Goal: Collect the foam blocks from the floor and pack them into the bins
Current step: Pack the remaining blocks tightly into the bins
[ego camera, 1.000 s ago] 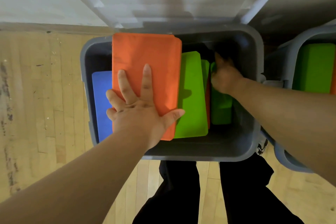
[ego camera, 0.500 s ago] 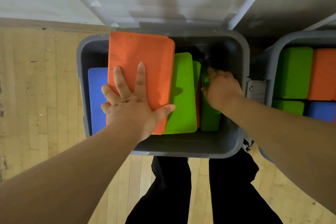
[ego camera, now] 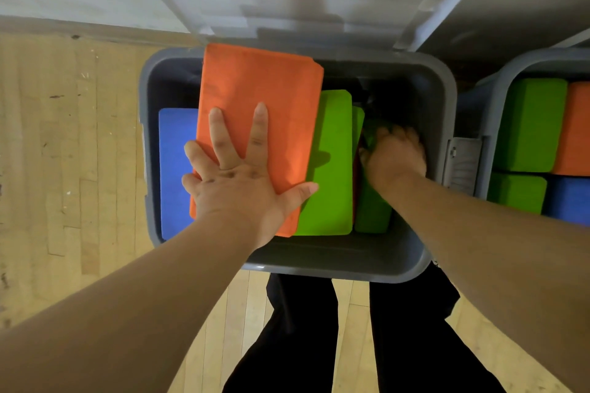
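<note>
Left hand [ego camera: 236, 182]: flat, fingers splayed on orange block [ego camera: 261, 89], centre frame, in grey bin [ego camera: 335, 268]. Right hand [ego camera: 396, 159]: fingers curled over green block [ego camera: 372, 214], bin's right side. Both poses unchanged from earlier frame.

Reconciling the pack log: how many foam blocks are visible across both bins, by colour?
green blocks: 5 (3 in the centre bin, 2 in the right bin)
orange blocks: 3 (one is only a sliver between the greens)
blue blocks: 2
Total: 10
</note>
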The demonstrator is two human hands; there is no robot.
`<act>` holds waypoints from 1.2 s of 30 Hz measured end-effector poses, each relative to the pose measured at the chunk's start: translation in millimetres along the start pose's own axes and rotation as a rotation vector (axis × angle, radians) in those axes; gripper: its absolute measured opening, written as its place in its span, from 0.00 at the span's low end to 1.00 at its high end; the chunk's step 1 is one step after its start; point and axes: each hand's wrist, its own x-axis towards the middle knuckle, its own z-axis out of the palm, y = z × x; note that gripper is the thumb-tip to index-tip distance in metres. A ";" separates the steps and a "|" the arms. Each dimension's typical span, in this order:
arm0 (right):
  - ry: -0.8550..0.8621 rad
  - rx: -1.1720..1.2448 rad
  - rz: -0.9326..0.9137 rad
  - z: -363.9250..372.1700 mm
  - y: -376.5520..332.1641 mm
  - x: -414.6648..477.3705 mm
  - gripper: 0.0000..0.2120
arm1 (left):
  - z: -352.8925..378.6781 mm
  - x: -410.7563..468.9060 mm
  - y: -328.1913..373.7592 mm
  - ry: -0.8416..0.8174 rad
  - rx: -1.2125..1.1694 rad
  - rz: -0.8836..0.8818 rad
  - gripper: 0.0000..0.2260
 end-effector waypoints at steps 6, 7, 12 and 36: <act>-0.002 0.051 0.108 -2.4 -12.4 3.9 0.20 | 1.3 -0.4 0.1 0.006 0.008 0.000 0.55; 0.000 0.054 0.113 -3.1 -11.9 5.8 0.20 | 1.4 -0.2 0.2 0.010 0.007 0.000 0.55; 0.016 0.159 0.109 -8.5 -8.3 10.3 0.19 | 3.0 -0.4 0.0 0.029 0.006 -0.003 0.54; -0.048 0.210 0.167 -35.5 -0.8 -60.1 0.27 | 3.6 0.8 -2.1 0.077 -0.016 0.025 0.54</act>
